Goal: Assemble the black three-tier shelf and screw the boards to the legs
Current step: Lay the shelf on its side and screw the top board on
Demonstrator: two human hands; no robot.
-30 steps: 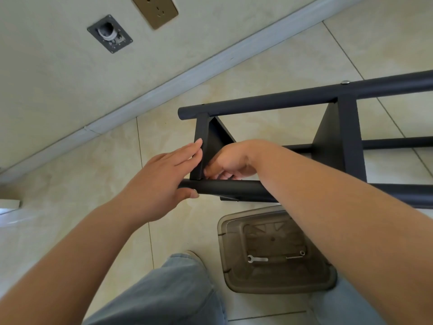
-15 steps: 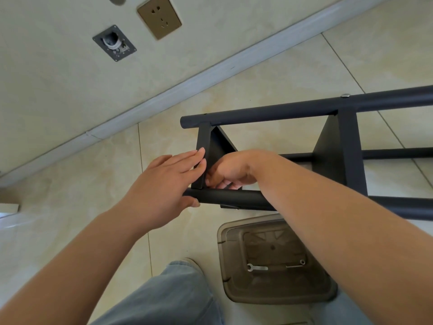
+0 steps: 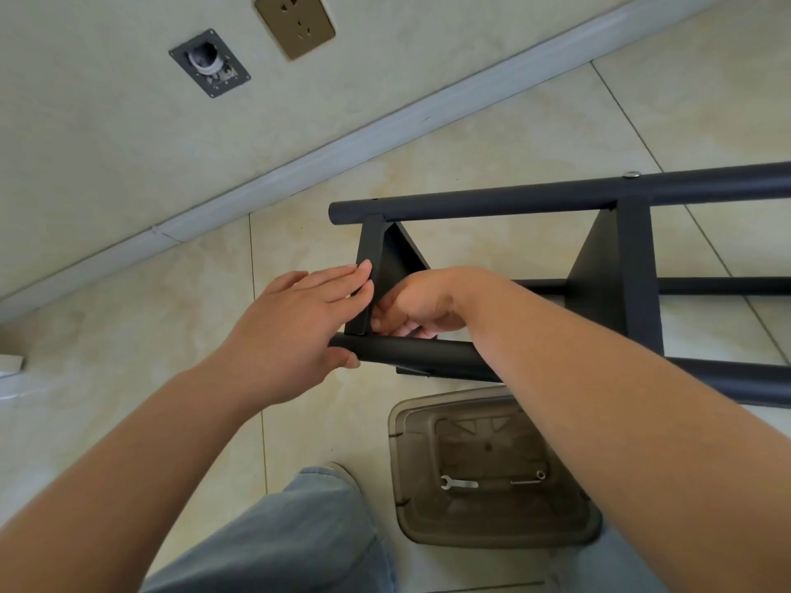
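At the near leg (image 3: 419,355), both hands (left hand (image 3: 291,331), right hand (image 3: 417,308)) hold the end board (image 3: 371,267).

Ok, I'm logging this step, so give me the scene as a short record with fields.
shelf: black frame lying on its side on the floor
left hand: fingers flat on end board, thumb under near leg
right hand: curled at the board-leg joint; grip contents hidden
bin: holds wrench
far leg: one screw seated
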